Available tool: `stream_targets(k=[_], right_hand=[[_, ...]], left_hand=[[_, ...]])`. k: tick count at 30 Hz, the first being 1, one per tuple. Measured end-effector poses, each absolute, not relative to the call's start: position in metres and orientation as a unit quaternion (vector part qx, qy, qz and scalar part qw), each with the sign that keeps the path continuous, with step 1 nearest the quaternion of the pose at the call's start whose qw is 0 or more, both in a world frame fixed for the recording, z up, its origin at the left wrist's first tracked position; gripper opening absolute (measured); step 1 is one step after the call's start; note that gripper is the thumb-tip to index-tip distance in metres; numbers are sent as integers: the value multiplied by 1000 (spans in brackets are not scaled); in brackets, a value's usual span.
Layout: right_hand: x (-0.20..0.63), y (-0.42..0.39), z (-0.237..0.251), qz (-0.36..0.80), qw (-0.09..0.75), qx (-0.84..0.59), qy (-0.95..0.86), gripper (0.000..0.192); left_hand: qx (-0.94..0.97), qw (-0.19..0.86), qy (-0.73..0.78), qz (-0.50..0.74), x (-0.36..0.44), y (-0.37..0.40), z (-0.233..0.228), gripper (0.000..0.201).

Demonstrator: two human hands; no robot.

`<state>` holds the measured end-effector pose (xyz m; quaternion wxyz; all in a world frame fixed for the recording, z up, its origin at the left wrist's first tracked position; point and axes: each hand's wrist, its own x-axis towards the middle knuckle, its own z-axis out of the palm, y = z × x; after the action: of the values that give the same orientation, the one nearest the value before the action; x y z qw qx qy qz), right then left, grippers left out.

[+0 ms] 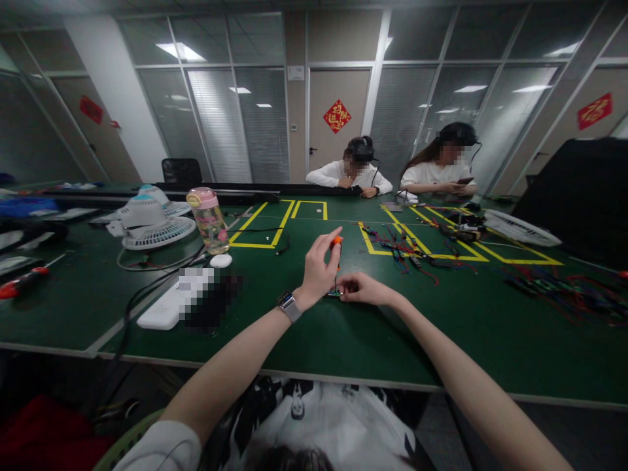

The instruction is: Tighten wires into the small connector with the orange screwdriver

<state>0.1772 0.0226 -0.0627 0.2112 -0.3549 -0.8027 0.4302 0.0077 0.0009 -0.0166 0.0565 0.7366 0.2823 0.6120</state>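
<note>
Both hands are working mid-table: left hand gripping an orange-handled screwdriver upright, right hand pinching a small dark connector beneath it. Tip may be slipping, since the connector is tiny.

Free green counter near me, clutter to the left, right and far side.

I see bare counter in front of both hands and to their right. On the left, a white power strip, its cable, a bottle and fans block the way. Behind the hands lie coloured wires; more wire bundles close the far right.
</note>
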Motion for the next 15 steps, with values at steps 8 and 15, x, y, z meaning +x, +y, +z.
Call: stream_targets(k=[8, 15], right_hand=[[177, 23, -62, 426, 209, -351, -807, 27], [177, 24, -65, 419, 219, -335, -815, 28]], left_hand=[[744, 46, 288, 601, 8, 0, -17, 32], [731, 31, 289, 617, 9, 3, -19, 27]])
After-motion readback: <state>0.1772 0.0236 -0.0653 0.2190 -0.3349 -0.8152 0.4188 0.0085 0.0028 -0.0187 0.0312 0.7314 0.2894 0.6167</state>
